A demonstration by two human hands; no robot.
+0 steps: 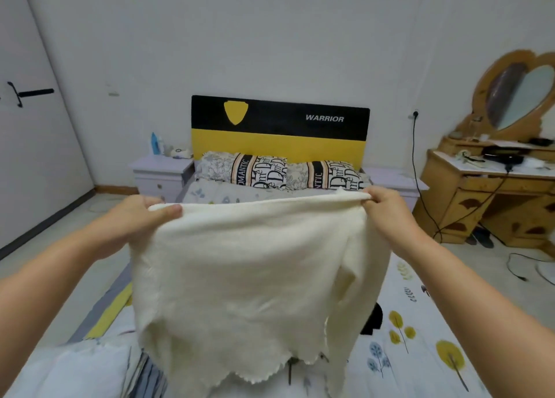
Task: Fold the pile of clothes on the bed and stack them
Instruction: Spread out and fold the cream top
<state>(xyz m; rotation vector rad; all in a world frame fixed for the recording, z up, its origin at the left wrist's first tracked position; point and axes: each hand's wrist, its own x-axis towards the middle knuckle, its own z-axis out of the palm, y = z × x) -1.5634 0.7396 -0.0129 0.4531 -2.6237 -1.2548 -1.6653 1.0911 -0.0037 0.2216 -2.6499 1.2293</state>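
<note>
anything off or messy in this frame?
Nothing damaged or spilled. Both hands, left hand and right hand, pinch the cream garment up by its top edge; it hangs level. Only loose end: a black cord trailing across the floor.

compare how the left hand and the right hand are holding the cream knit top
The left hand grips the cream knit top with its thumb laid flat across the front of the cloth; the right hand pinches a bunched corner, knuckles toward the camera. The left hand sits slightly lower in the picture than the right hand. Both hold the top edge, so the garment hangs spread above the bed.
</note>
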